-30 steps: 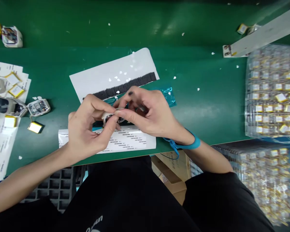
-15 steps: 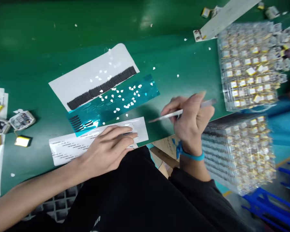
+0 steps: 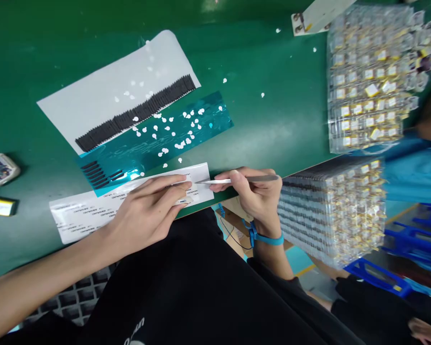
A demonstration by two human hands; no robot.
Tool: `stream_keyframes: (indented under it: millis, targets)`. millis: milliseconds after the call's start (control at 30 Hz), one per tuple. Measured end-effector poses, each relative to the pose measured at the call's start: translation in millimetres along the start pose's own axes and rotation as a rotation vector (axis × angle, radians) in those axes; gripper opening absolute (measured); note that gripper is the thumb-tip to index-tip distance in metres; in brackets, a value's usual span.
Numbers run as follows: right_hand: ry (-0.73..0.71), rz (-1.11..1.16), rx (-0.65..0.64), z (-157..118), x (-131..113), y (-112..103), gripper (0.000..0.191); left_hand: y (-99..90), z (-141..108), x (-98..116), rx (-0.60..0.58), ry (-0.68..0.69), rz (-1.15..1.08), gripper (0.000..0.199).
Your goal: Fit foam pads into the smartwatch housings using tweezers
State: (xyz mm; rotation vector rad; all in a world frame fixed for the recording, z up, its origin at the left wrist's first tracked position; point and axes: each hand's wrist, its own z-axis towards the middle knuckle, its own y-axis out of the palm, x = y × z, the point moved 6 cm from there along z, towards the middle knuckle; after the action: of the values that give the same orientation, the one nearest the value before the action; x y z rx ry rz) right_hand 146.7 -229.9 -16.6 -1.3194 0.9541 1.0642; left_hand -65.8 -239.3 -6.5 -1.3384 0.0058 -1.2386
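And there were the steel tweezers (image 3: 237, 181), held pen-style and closed tight in the right hand (image 3: 255, 196), their long axis running nearly level across the view, points aimed toward the person's left. The tips ended just beside the left hand (image 3: 147, 213), which was by far the nearer hand to them. That left hand lay open, fingers stretched out and pressing down on the right end of a white printed label sheet (image 3: 129, 208). A small white piece (image 3: 191, 198) showed by those fingertips, too hidden to identify.

The sheet lay along the front edge of a green bench mat (image 3: 273, 120). Just beyond it sat a teal film (image 3: 172, 129) dotted with small white flecks, then a row of black comb-like strips (image 3: 132, 108) on a white backing sheet (image 3: 93, 108). Over to the right, two big stacks of bagged pouch cells (image 3: 366, 81) (image 3: 330, 215) were piled high, and a blue strap (image 3: 269, 238) circled the right wrist. At the far left edge, a small electronic module (image 3: 0, 170) sat near a gold-foil pouch cell (image 3: 0, 207). Down below, blue crates (image 3: 380, 278) stood on the floor, with another person's hand (image 3: 425, 330) in the corner.
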Motion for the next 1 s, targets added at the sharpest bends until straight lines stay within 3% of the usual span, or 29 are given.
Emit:
stream_keyframes:
  millis: [100, 267, 467, 600, 700, 767, 833, 900, 1000]
  targets:
    - [0.015, 0.027, -0.044, 0.5, 3.9, 0.3, 0.022, 0.1, 0.4, -1.3, -0.001, -0.007, -0.005, 0.020]
    - [0.022, 0.044, 0.022, 2.0, 5.6, -5.1, 0.025, -0.3, 1.0, -2.4, 0.005, -0.009, -0.016, 0.018]
    - [-0.013, 0.025, -0.039, 1.5, 6.7, -2.0, 0.020, -0.3, 3.2, -1.7, 0.005, -0.008, -0.006, 0.020]
    - [-0.062, 0.211, 0.078, 4.8, 10.9, -9.9, 0.023, 0.9, 3.9, 1.1, 0.004, 0.023, 0.008, 0.019]
    - [-0.095, 0.280, 0.195, 7.5, 7.8, -9.4, 0.020, -8.5, 4.4, 6.1, 0.070, 0.059, -0.039, 0.016]
    - [-0.103, 0.308, 0.217, 9.3, 1.5, -0.7, 0.017, -21.5, 6.1, 1.0, 0.145, -0.070, -0.140, 0.014]
    - [-0.099, 0.336, 0.217, 11.2, -5.7, 11.6, 0.017, -33.6, 7.0, -11.1, 0.199, -0.306, -0.283, 0.014]
    - [-0.081, 0.335, 0.213, 13.5, -11.7, 24.5, 0.021, -38.5, 8.1, -20.1, 0.179, -0.480, -0.453, 0.018]
    - [-0.064, 0.311, 0.187, 17.2, -17.7, 40.7, 0.025, -35.7, 12.3, -22.7, 0.073, -0.533, -0.686, 0.031]
